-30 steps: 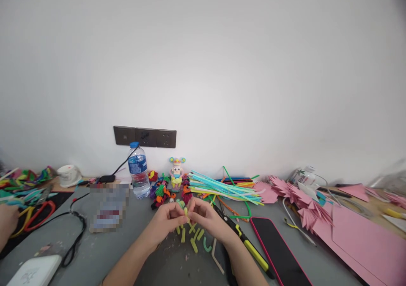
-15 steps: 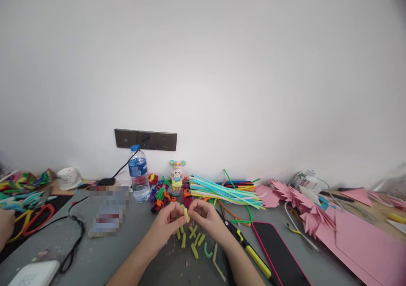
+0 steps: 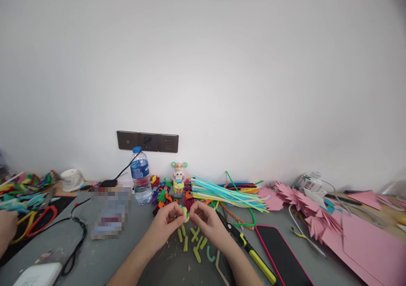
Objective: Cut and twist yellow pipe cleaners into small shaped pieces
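Observation:
A short yellow-green piece of pipe cleaner (image 3: 185,214), bent into a curve, is between my two hands. My left hand (image 3: 167,222) pinches it with thumb and forefinger. Close against its right side, the fingers of my right hand (image 3: 206,221) are drawn together in a pinch; their tips partly hide the piece's edge. Below the hands, several similar yellow-green pieces (image 3: 197,254) lie scattered on the grey mat (image 3: 165,269). Beside them are a mint-green hooked piece (image 3: 209,254) and a pale bent strip (image 3: 219,269).
Behind my hands stand a small figure (image 3: 178,180) and a water bottle (image 3: 141,180). Pipe cleaners (image 3: 228,193) lie right of them. A yellow-black handled tool (image 3: 258,260), a phone (image 3: 282,254) and pink paper (image 3: 371,243) are rightward. Another person's hand (image 3: 8,229) is near scissors (image 3: 42,220).
The yellow-green piece looks more curved now than the straighter shape before. Both hands stay nearly in place, and the whole view has shifted slightly.

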Demonstrator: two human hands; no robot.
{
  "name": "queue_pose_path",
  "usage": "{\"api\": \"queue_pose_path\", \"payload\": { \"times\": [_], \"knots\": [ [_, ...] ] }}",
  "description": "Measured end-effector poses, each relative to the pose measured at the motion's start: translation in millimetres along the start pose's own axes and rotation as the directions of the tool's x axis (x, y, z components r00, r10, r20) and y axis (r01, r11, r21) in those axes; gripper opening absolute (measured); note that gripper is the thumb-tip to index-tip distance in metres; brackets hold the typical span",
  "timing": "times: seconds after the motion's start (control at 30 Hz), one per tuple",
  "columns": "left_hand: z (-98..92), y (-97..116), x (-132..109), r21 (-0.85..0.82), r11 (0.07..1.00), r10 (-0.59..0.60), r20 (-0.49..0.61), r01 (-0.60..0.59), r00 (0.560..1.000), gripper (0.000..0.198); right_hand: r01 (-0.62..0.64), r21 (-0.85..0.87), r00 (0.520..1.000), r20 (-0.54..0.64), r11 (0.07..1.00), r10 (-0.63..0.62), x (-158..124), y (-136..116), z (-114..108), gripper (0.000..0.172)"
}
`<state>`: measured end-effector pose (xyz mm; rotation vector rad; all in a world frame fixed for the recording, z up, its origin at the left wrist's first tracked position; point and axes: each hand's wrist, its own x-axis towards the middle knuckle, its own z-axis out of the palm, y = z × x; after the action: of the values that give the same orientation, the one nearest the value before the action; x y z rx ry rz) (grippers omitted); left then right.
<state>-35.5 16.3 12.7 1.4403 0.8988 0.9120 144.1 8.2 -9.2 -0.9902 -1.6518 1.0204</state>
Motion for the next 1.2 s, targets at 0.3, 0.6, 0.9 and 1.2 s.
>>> {"api": "queue_pose_path", "payload": {
  "times": [0.3,0.6,0.9,1.2],
  "knots": [
    [3.8,-3,2,-0.061,0.998,0.004,-0.072,-0.009,0.997,0.035,0.075,-0.163,0.994,-0.064,0.984,-0.087,2,-7,-3,0.014],
    [3.2,-11,4,-0.029,0.999,0.028,-0.071,-0.031,0.997,0.031,0.137,-0.245,0.986,-0.056,0.960,-0.155,0,-11,-1,0.012],
    [3.2,-7,2,-0.026,0.999,0.033,-0.073,-0.035,0.997,0.029,0.111,-0.262,0.992,-0.034,0.959,-0.124,-2,-11,4,0.014],
    [-1.2,-6,2,-0.011,0.999,0.053,-0.004,-0.054,0.999,0.029,0.095,-0.219,0.995,0.026,0.971,-0.091,-5,-9,3,0.016]
  ]
}}
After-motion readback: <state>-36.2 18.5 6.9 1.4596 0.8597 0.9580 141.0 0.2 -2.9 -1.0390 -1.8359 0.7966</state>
